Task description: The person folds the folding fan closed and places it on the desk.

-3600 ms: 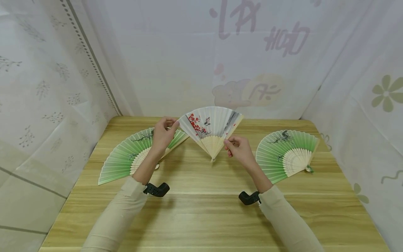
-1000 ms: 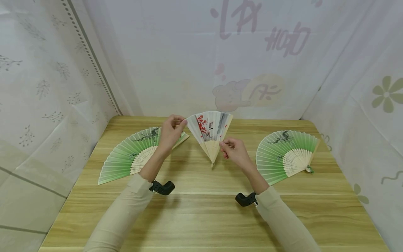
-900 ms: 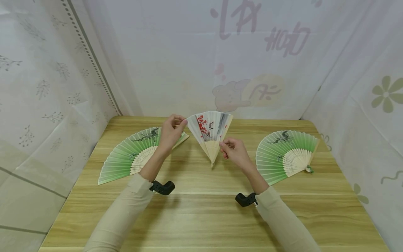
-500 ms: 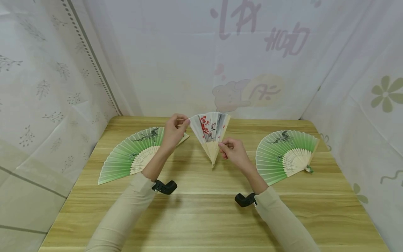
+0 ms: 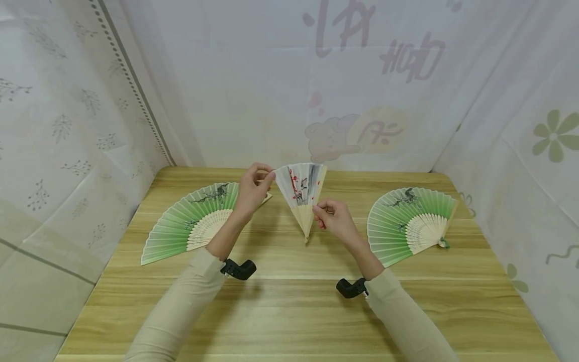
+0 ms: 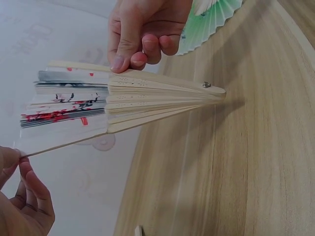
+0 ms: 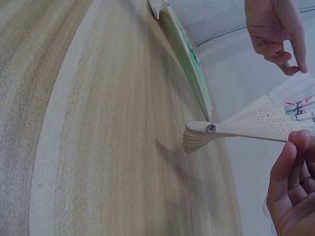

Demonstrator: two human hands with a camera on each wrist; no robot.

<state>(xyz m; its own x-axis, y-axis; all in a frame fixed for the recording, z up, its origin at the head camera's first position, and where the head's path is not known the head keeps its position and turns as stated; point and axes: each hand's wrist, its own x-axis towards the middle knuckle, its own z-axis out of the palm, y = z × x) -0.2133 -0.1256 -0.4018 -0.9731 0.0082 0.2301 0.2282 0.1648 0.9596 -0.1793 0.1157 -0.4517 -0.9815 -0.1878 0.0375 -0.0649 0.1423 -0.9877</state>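
Between my hands a white folding fan (image 5: 304,188) with red blossoms and pale ribs is held partly spread above the table, its pivot end pointing toward me. My left hand (image 5: 254,190) pinches the upper left corner of its leaf between thumb and fingertip. The right hand (image 5: 335,218) pinches the right outer rib, about halfway down. In the left wrist view, the fan's ribs (image 6: 147,96) lie bunched close, with a metal rivet (image 6: 206,84) at the narrow end. The right wrist view shows pierced holes in the pale ribs (image 7: 266,123).
A green fan (image 5: 176,229) lies spread at the left of the wooden table (image 5: 289,311), partly hidden behind my left hand. Another green fan (image 5: 402,229), with a green tassel, lies spread at the right. Printed white cloth (image 5: 235,100) hangs around the table's back and sides.
The white fan has narrowed from a wide spread to a smaller wedge. My left hand has moved right with its corner, and the right hand has shifted slightly left. Both green fans stayed put.
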